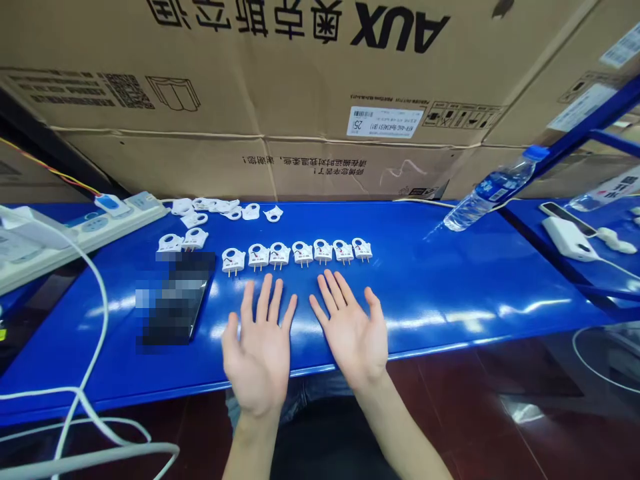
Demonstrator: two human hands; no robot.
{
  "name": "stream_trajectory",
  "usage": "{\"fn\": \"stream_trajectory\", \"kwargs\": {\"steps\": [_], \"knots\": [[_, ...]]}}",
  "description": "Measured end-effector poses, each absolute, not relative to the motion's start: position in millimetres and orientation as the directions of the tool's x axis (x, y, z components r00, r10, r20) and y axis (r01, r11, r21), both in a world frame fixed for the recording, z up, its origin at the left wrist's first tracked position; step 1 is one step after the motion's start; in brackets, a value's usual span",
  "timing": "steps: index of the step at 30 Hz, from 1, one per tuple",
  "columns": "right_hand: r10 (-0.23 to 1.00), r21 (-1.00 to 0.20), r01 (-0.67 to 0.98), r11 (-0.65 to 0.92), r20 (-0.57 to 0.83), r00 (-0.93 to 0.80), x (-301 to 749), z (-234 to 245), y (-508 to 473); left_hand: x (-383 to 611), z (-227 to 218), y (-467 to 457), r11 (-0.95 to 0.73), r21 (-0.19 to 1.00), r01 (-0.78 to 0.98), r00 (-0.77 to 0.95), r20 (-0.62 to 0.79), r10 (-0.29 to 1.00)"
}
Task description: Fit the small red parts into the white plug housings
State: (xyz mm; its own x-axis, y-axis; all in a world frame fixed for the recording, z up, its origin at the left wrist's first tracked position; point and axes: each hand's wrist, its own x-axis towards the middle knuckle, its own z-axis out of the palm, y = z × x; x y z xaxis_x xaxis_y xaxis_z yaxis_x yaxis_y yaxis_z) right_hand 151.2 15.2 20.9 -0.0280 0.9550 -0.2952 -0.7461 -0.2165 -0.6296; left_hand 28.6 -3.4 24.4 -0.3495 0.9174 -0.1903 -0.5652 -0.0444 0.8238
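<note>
My left hand (263,357) is palm up over the front edge of the blue table (425,280), its fingers spread and holding nothing. Beside it, my right hand (354,333) also faces palm up, open, with nothing in it. Just beyond my fingertips runs a row of several small white two-pin plug parts (303,253), each with a ring-shaped opening and metal prongs pointing toward me. Two more white plug parts (195,239) sit to the left of the row. Behind those lies a loose heap of white plastic ring pieces (215,205).
A black flat device (177,307), partly pixelated, lies left of my hands. Further left are a power strip (120,217) and white cables (97,333). A water bottle (493,190) leans at the right against a blue frame. A large cardboard box (280,87) stands behind the table.
</note>
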Motion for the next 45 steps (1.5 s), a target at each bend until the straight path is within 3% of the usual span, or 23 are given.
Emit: {"fn": "stream_trajectory", "kwargs": {"steps": [2, 4, 6, 7, 10, 13, 16, 18, 24, 27, 29, 33, 37, 45], "knots": [[0.957, -0.677, -0.695, -0.242, -0.284, -0.057, 155, 20, 11, 24, 21, -4, -0.046, 0.95, -0.308, -0.329, -0.061, 0.942], [0.981, -0.845, -0.5, -0.19, -0.189, -0.053, 162, 17, 6, 17, 17, -6, -0.044, 0.991, 0.124, -0.242, 0.073, 0.967], [0.999, -0.99, -0.138, -0.038, -0.035, -0.021, 170, 14, 2, 10, 14, -10, -0.124, 0.849, 0.513, -0.101, 0.203, 0.974], [0.999, -0.996, 0.071, 0.044, 0.044, -0.012, 173, 13, 1, 6, 14, -11, -0.172, 0.742, 0.648, -0.009, 0.233, 0.972], [0.977, -0.804, 0.554, 0.215, 0.183, -0.113, 176, 9, -1, -5, 11, -16, -0.254, 0.452, 0.855, 0.147, 0.258, 0.955], [0.947, -0.569, 0.759, 0.317, 0.145, -0.287, 168, 8, 0, -13, 7, -17, -0.225, 0.305, 0.925, 0.14, 0.279, 0.95], [0.934, -0.437, 0.827, 0.354, 0.117, -0.339, 162, 8, 0, -18, 1, -15, -0.233, 0.215, 0.948, 0.168, 0.282, 0.944], [0.921, -0.433, 0.815, 0.385, 0.126, -0.368, 166, 9, 2, -18, -2, -14, -0.244, 0.176, 0.954, 0.19, 0.278, 0.942], [0.926, -0.652, 0.662, 0.37, 0.205, -0.316, 215, 34, 42, -18, 0, -15, -0.23, 0.159, 0.96, 0.183, 0.261, 0.948], [0.935, -0.515, 0.781, 0.353, 0.232, -0.27, 239, 55, 84, -18, 2, -15, -0.219, 0.181, 0.959, 0.17, 0.255, 0.952], [0.939, -0.379, 0.86, 0.341, 0.187, -0.289, 250, 66, 113, -18, 2, -16, -0.217, 0.198, 0.956, 0.163, 0.258, 0.952], [0.945, -0.229, 0.916, 0.328, 0.072, -0.321, 260, 72, 157, -18, 2, -16, -0.202, 0.226, 0.953, 0.14, 0.262, 0.955], [0.945, -0.27, 0.915, 0.301, -0.044, -0.324, 264, 62, 169, -18, 2, -16, -0.19, 0.25, 0.95, 0.127, 0.247, 0.961], [0.946, -0.303, 0.909, 0.286, -0.06, -0.318, 267, 54, 160, -17, 2, -15, -0.178, 0.276, 0.945, 0.11, 0.246, 0.963]]}}
